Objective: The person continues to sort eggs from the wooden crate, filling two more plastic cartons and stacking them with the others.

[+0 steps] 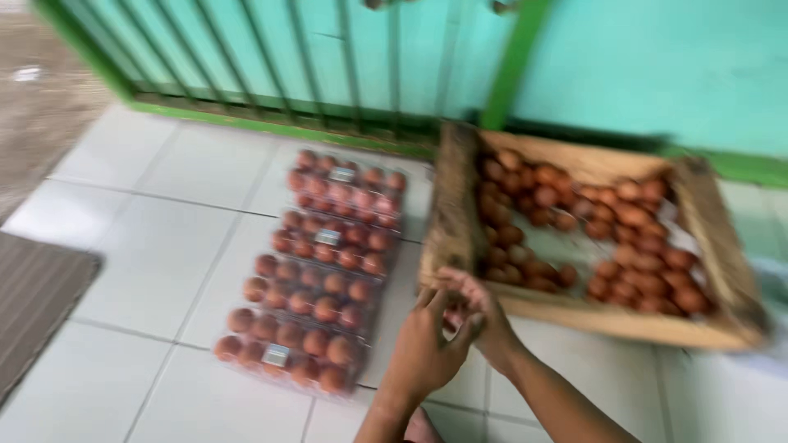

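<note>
Both hands, left hand (427, 344) and right hand (476, 316), are pressed together at the near edge of the wooden crate (455, 221); whether anything is grasped cannot be told. Brown eggs (624, 238) lying inside it are judged light and fragile, best cradled gently around the shell. Clear egg packs (316, 271) are laid left of the crate.

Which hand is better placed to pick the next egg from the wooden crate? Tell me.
Probably right. The right hand lies at the wooden crate rim beside the eggs; the left hand sits lower, farther back.

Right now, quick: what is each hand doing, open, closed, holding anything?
Left hand: fingers spread, open, pressed against the other hand; nothing visible in it.
Right hand: curled by the wooden crate; blurred, contents cannot be told.
</note>
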